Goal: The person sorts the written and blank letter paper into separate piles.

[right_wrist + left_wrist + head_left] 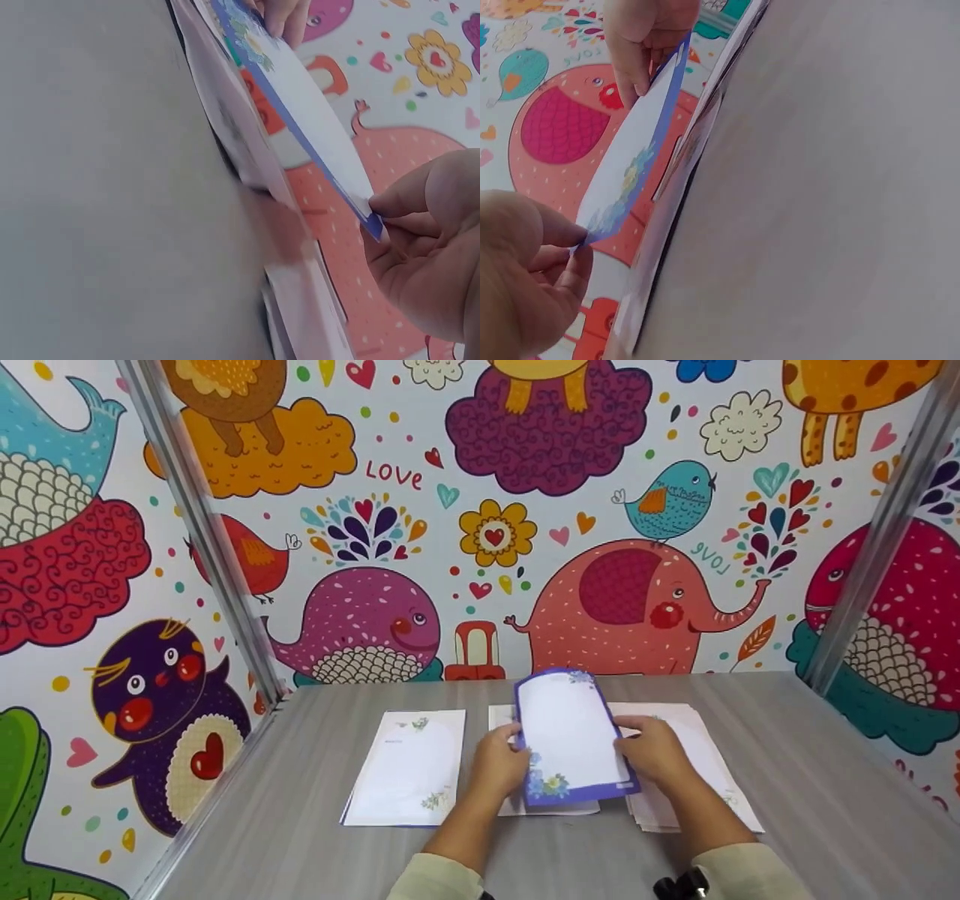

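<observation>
A sheet of paper (574, 727) with a blue-violet border and blue flowers in two corners is held up above the table, tilted toward me. My left hand (499, 765) pinches its left edge between thumb and fingers. On the opposite edge, my right hand (656, 750) pinches it the same way. In the left wrist view the sheet (630, 161) bows slightly between the two hands. Below it lies a middle pile of paper (551, 808), mostly covered by the raised sheet. A right-hand pile of pale sheets (712, 757) lies partly under my right forearm.
To the left, pale flowered sheets (409, 769) lie in a pile with a thin blue edge showing. The grey wood-grain table (300, 840) meets a wall (480, 457) printed with cartoon animals. Metal posts (214, 540) stand at the wall's corners.
</observation>
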A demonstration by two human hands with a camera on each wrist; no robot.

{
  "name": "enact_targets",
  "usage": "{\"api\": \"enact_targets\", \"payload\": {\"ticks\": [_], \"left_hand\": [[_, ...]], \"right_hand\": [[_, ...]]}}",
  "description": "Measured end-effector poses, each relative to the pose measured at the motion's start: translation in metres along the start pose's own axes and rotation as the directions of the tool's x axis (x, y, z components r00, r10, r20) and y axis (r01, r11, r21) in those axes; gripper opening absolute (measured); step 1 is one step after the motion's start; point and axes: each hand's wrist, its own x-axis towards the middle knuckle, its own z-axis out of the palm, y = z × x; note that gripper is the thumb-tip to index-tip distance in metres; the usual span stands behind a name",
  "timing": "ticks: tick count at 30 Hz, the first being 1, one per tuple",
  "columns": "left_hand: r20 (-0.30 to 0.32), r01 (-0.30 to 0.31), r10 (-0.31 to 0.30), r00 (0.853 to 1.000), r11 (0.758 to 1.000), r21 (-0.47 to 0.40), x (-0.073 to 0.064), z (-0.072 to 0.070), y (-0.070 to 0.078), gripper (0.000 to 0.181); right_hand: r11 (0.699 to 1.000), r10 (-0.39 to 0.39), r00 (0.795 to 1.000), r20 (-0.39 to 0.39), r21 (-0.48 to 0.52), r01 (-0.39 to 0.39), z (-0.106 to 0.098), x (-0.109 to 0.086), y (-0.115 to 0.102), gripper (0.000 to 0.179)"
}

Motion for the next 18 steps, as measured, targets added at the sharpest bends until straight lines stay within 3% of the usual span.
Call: {"api": "enact_targets", "payload": {"ticks": [4, 10, 14, 18], "left_hand": [[-0.002, -0.062, 0.062, 0.998, 0.996, -0.058, -0.006, 0.022, 0.010, 0.047], [0.017, -0.128, 0.130, 0.991, 0.987, -0.094, -0.017, 0.058, 0.029, 0.046], [0.027, -0.116, 0.121, 0.992, 0.984, -0.136, -0.027, 0.080, 0.041, 0.046], [0.019, -0.100, 0.107, 0.994, 0.970, -0.222, -0.036, 0.101, 0.051, 0.050]], "right_hand": [[1.000, 0.015, 1.000, -0.002, -0.008, -0.015, -0.023, -0.004, 0.016, 0.050], [0.989, 0.147, 0.988, 0.042, 0.004, -0.147, -0.062, -0.013, 0.039, 0.057], [0.979, 0.200, 0.977, 0.066, 0.016, -0.202, -0.085, -0.018, 0.054, 0.061], [0.954, 0.269, 0.959, 0.084, 0.115, -0.278, -0.103, -0.022, 0.066, 0.063]]}}
